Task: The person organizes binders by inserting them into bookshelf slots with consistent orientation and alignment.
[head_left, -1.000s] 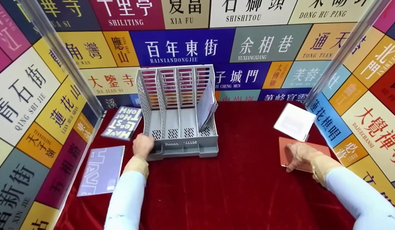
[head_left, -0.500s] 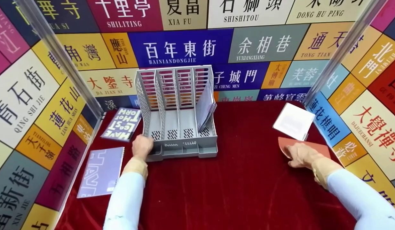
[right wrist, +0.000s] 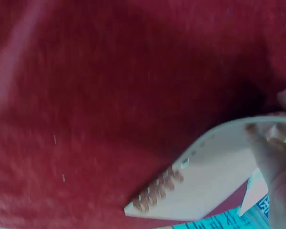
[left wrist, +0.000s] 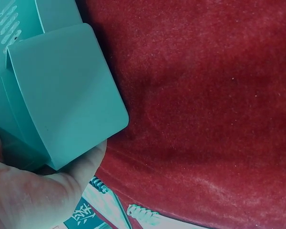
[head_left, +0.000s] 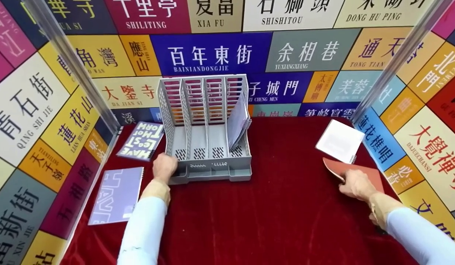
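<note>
Arching in the right hand [head_left: 357, 184] is a smooth spiral notebook [right wrist: 212, 169]

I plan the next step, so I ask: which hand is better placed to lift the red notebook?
Probably the right hand: it grips the red notebook, whose edge bends upward. The left hand is far from it, gripping a corner of the grey rack.

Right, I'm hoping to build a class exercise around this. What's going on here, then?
Someone's left hand grips the near left corner of a gray file rack. Their right hand holds a red-orange notebook, its left side bent up off the red cloth. Thin pale notebooks lean inside the rack's right end. Two purple notebooks lie left of the rack, and a white notebook lies just beyond the red-orange one.
</note>
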Demonstrator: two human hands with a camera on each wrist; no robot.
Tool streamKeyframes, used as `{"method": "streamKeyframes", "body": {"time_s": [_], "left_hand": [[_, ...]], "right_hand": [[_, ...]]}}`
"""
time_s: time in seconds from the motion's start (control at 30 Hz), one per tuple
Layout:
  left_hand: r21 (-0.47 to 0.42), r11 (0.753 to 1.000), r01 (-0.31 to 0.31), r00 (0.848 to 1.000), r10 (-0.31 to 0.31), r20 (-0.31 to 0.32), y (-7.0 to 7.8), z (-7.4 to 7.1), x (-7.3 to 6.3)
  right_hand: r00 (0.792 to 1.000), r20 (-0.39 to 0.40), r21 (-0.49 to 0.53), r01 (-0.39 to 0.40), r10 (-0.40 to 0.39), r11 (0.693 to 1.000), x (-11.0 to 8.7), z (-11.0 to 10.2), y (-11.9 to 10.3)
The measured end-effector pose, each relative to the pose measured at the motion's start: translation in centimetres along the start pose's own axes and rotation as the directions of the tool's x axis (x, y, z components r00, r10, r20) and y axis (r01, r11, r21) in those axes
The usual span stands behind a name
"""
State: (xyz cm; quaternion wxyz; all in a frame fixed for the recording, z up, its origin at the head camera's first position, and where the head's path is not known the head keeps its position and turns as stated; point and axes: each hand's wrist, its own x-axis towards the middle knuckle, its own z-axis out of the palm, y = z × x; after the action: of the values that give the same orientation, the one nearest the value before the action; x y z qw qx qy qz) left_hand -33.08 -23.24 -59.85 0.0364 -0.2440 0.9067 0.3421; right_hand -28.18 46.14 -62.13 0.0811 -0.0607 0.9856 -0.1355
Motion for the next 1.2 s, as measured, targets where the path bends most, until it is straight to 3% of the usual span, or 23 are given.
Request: {"method": "streamKeyframes", "body": {"time_s": [0.1, 0.23, 0.5, 0.6, 0.83, 0.97, 1.2], "left_hand": [[0.006, 1.0, -0.002, 1.0, 0.002, 0.003, 0.1, -0.2, 0.0], [0.017, 1.0, -0.007, 1.0, 0.007, 0.002, 0.3, -0.3, 0.1], [0.002, 1.0, -0.007, 1.0, 0.007, 0.007, 0.3, 0.3, -0.1], [-0.001, 1.0, -0.004, 1.0, 0.004, 0.011, 0.2, 0.5, -0.1], [0.0, 1.0, 0.001, 1.0, -0.001, 0.007, 0.2, 0.4, 0.1], [-0.001, 1.0, 0.005, 1.0, -0.005, 0.008, 0.2, 0.2, 0.1], [0.0, 1.0, 0.005, 1.0, -0.005, -0.005, 0.1, 0.1, 0.0]], "right_hand": [[0.996, 0.035, 0.036, -0.089, 0.088, 0.995, -0.2, -0.1, -0.4], [0.989, 0.073, 0.035, -0.129, 0.126, 0.991, -0.2, -0.5, -1.1], [0.968, 0.167, -0.107, -0.17, 0.186, 0.98, 0.1, -1.1, -2.2], [0.971, 0.167, -0.143, -0.147, 0.17, 0.979, 0.3, -1.3, -2.5], [0.99, 0.138, -0.134, -0.024, 0.042, 0.991, 0.0, -2.4, -2.8], [0.994, 0.107, -0.134, 0.01, 0.005, 0.991, -0.1, -3.0, -3.1], [0.999, 0.034, -0.224, 0.024, -0.017, 0.974, 0.1, -4.0, -3.4]]}}
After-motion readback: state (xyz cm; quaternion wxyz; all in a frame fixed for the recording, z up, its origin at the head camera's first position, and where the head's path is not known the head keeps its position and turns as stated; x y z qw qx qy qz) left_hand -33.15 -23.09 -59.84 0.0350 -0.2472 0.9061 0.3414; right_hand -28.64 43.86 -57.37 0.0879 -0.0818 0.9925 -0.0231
